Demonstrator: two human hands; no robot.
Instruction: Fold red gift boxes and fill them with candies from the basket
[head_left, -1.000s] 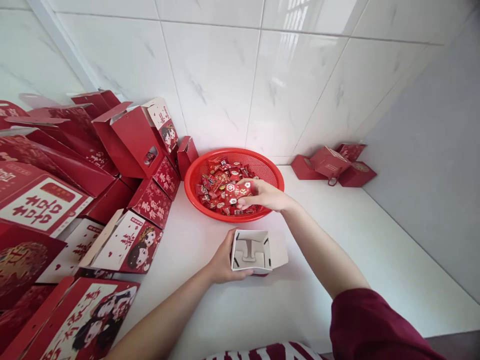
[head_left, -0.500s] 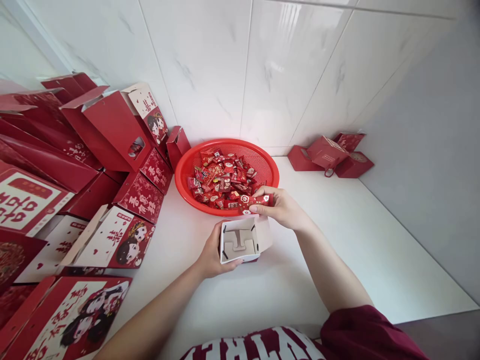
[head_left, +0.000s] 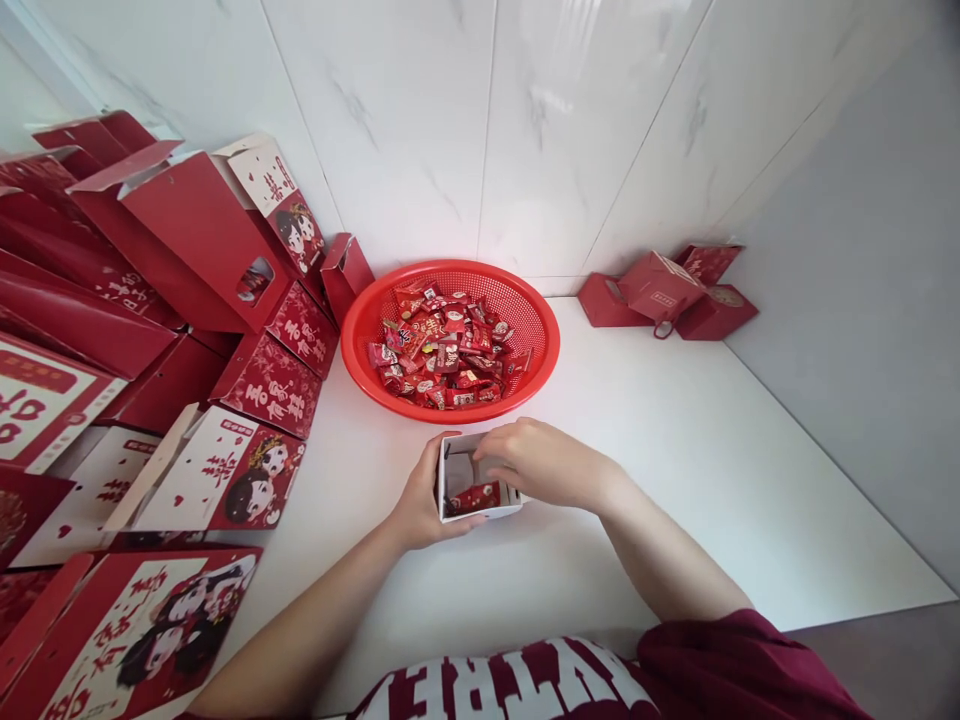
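Note:
My left hand (head_left: 421, 502) is wrapped round a small open box (head_left: 491, 514) with a white inside, its opening tilted up towards me. A red-wrapped candy (head_left: 478, 497) lies in the box along its near wall. Over the box's far right corner, my right hand (head_left: 536, 462) reaches in with bent fingers, which look apart from the candy and hold nothing that I can see. Some of its fingertips are partly hidden. Just behind the box stands a red plastic basket (head_left: 551, 345) with many wrapped candies (head_left: 448, 350) in it.
Red and white gift boxes (head_left: 259, 385) crowd the left side, some upright and some lying. A few small red boxes (head_left: 660, 290) sit in the back right corner. A tiled wall (head_left: 420, 130) closes off the back of the white table (head_left: 675, 430).
My right hand has moved from the basket's front rim down to the box. The candy it held is now inside the box. The view has shifted slightly.

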